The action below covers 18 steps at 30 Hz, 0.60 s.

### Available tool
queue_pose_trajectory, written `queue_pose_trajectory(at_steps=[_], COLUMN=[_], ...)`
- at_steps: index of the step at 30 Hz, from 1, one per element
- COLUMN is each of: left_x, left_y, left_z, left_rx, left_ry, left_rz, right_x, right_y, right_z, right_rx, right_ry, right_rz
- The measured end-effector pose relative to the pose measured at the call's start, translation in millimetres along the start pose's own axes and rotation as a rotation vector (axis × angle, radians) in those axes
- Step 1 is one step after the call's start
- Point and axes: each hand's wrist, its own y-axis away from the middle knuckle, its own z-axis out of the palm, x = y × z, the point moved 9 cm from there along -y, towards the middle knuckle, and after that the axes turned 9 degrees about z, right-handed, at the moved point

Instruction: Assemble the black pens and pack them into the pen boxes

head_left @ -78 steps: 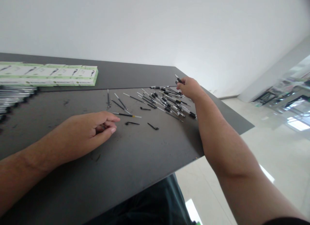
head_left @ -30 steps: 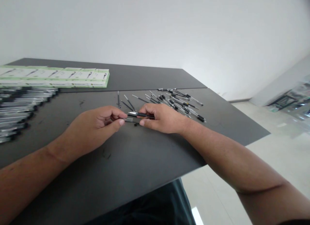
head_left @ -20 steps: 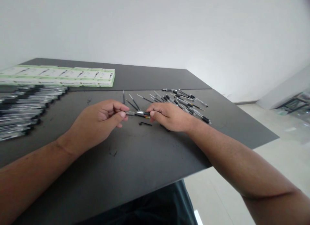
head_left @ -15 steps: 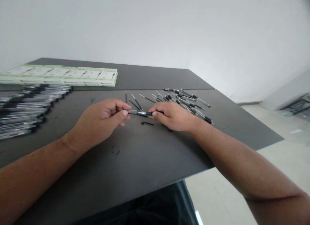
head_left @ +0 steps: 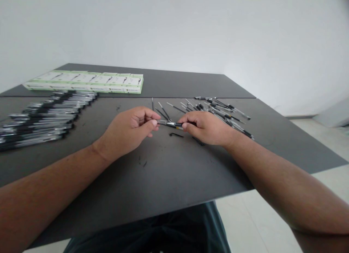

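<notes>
My left hand (head_left: 136,127) pinches a clear pen cap (head_left: 163,122) between thumb and forefinger. My right hand (head_left: 204,127) is closed round the dark grip of a gel pen (head_left: 176,124), whose tip points left at the cap. Cap and pen lie in one line just above the table, and the tip appears to be at the cap's mouth. How deep it sits inside cannot be made out. A loose black cap piece with a hooked end (head_left: 176,135) lies just below the hands. Thin ink refills (head_left: 164,110) fan out behind them.
Several uncapped pens (head_left: 229,118) lie scattered beyond my right hand. On the left, a long row of capped pens (head_left: 51,116) covers the table. White and green boxes (head_left: 87,82) stand side by side behind that row. The dark table (head_left: 163,187) ends close to my lap.
The pen tip and the clear cap have come closer together, end to end. My view has turned slightly left, so everything appears shifted right. Both hands keep their grips.
</notes>
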Motion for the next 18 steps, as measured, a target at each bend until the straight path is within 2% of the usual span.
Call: queue_pose_trajectory(at_steps=[6, 11, 18], left_x=[-5, 5, 17], left_y=[2, 3, 4], left_z=[7, 9, 12], left_rx=[-0.068, -0.078, -0.124], left_ry=[-0.037, -0.128, -0.177], left_rz=[0.040, 0.126, 0.166], right_x=[-1, -3, -3], right_y=[0, 0, 1], right_z=[2, 5, 9], right_rx=[-0.023, -0.052, -0.078], right_ry=[0.028, 0.042, 0.032], right_rz=[0.004, -0.002, 0.020])
